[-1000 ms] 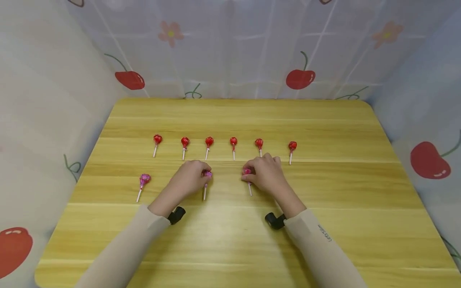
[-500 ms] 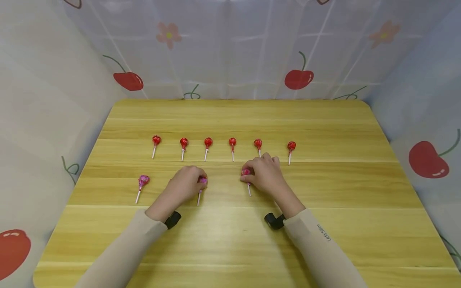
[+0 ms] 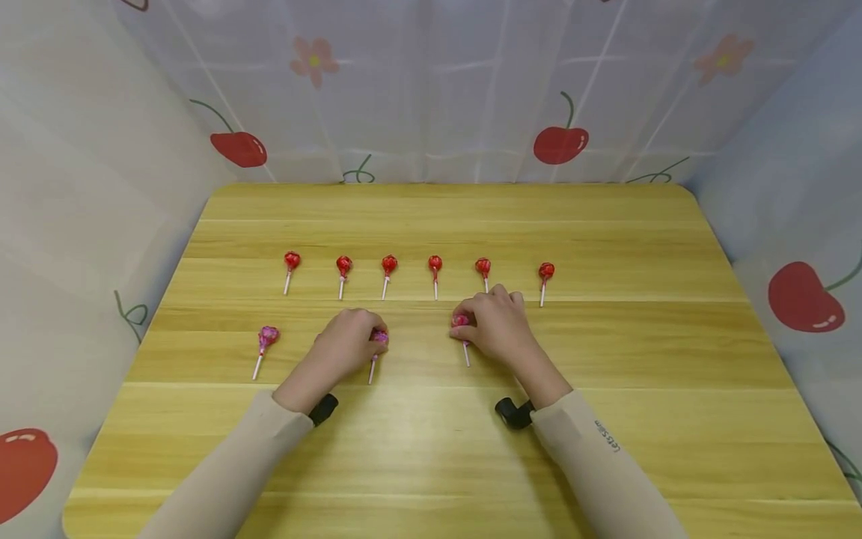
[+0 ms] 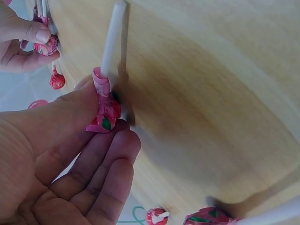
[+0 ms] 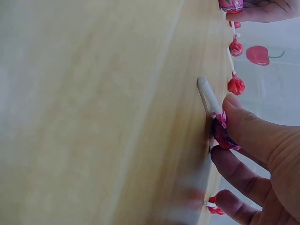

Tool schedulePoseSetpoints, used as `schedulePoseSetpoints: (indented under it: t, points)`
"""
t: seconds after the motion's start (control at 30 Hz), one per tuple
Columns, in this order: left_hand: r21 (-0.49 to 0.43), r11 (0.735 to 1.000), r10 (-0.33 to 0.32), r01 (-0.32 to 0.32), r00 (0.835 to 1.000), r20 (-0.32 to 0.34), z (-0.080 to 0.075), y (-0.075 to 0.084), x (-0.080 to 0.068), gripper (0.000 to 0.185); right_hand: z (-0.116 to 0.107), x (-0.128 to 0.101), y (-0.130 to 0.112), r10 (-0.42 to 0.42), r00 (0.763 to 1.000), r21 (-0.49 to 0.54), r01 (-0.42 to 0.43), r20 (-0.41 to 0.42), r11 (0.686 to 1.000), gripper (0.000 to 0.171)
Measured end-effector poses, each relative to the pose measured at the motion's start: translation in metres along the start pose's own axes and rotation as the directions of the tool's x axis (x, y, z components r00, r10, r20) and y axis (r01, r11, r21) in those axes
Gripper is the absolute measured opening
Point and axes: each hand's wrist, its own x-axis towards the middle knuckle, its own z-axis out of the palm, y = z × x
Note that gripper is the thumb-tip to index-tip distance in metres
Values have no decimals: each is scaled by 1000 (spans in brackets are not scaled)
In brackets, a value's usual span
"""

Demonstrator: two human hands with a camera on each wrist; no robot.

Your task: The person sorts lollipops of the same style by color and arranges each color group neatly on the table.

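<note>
My left hand [image 3: 346, 342] pinches a pink-wrapped lollipop [image 4: 107, 108] by its candy head between thumb and fingers, the white stick pointing toward me. To the right, my right hand [image 3: 497, 323] holds another pink-wrapped lollipop [image 5: 222, 131] by the head in the same way. Its stick also points toward me, at or near the tabletop. In the head view, fingers partly cover both candy heads. A third pink lollipop [image 3: 268, 336] lies to the left of my left hand, touched by neither hand.
Beyond the hands, several red lollipops [image 3: 389, 264] lie in a row across the wooden table [image 3: 431, 464], sticks toward me. My right hand partly overlaps one red lollipop's stick [image 3: 486, 284]. A cherry-patterned curtain [image 3: 431, 90] hangs behind the table's far edge.
My left hand has shifted slightly left and toward me with its pink lollipop, then stayed there over the last half second. The right hand has stayed in place, still pinching its lollipop.
</note>
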Motion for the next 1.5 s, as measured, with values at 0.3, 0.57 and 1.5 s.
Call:
schedulePoseSetpoints:
  t: [0.3, 0.57, 1.5]
  points:
    - [-9, 1000, -13, 13, 999, 33, -1, -1, 4, 6, 1, 0, 0, -2, 1000, -11, 2, 0, 1000, 17]
    - [-15, 1000, -20, 20, 999, 51, -4, 0, 4, 7, 1, -1, -1, -2, 1000, -11, 2, -2, 1000, 17]
    - [-3, 1000, 2, -2, 999, 36, -3, -3, 4, 9, 12, 1, -43, -104, 994, -69, 105, 29, 992, 24]
